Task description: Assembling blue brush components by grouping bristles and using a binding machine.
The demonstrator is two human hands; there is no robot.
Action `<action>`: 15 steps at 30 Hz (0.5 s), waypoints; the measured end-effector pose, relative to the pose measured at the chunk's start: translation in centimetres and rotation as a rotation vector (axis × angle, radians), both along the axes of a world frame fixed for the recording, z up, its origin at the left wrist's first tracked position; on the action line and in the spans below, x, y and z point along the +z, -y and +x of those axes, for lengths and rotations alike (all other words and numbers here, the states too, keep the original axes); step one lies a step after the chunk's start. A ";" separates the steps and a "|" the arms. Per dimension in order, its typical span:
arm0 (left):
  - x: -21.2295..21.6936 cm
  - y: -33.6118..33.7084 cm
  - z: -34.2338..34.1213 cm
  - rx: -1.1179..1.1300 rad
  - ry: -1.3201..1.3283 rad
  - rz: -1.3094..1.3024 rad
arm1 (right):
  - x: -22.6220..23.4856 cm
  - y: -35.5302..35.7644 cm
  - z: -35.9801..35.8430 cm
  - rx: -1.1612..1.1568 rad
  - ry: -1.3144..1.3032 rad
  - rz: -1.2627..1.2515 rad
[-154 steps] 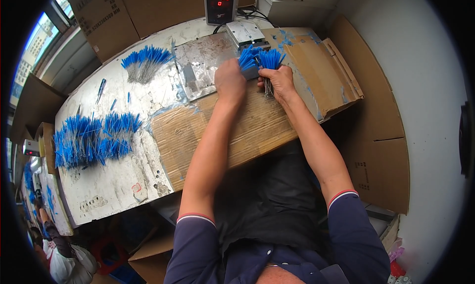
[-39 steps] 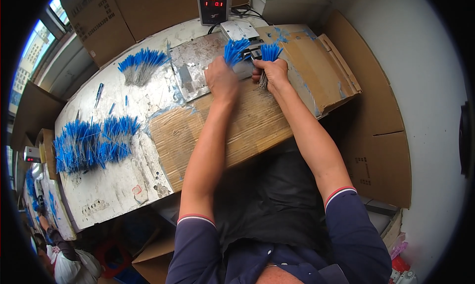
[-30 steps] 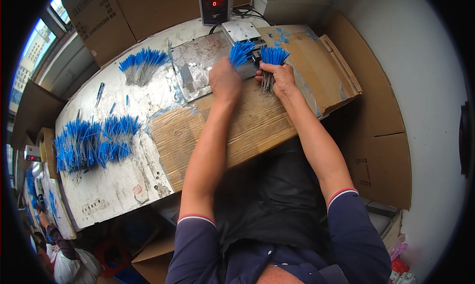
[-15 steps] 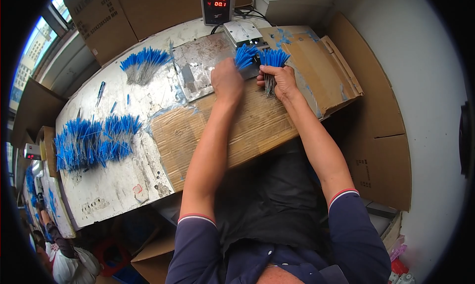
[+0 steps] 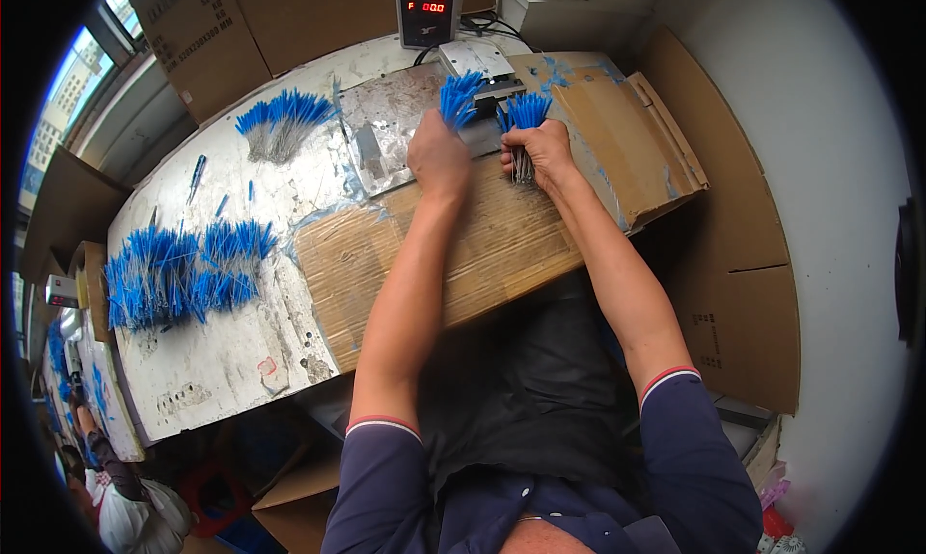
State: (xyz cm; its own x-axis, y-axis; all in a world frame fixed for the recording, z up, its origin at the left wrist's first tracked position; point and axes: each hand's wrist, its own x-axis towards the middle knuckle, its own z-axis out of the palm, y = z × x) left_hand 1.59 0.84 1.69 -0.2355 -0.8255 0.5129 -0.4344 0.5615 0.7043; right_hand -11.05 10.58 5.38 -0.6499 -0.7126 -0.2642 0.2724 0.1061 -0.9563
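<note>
The left bundle (image 5: 460,98) is showing blue; the right bundle (image 5: 528,110) is showing blue above silver-grey. The surface (image 5: 231,366) is presenting white with dark scuffing. The display unit (image 5: 426,16) is glowing red on black, bordered in white. The sleeves (image 5: 381,477) are displaying navy, edged with red and white stripes.

Between the forearms, nearer the body than both hands, the flat cardboard sheet (image 5: 502,241) offers open room for a low pass. Only a narrow gap parts the left hand (image 5: 441,159) from the right hand (image 5: 542,152); just beyond them the metal device (image 5: 476,58) blocks the way, the display box (image 5: 425,12) upright behind it. Right of the right hand lies folded cardboard (image 5: 622,135); left of the left hand, the metal plate (image 5: 391,120) leaves a flat passage toward the blue-tipped pile (image 5: 285,120)
</note>
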 end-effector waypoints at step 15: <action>-0.1 0.0 0.2 -0.005 0.001 0.024 | -0.2 1.3 0.7 -0.075 -0.019 0.047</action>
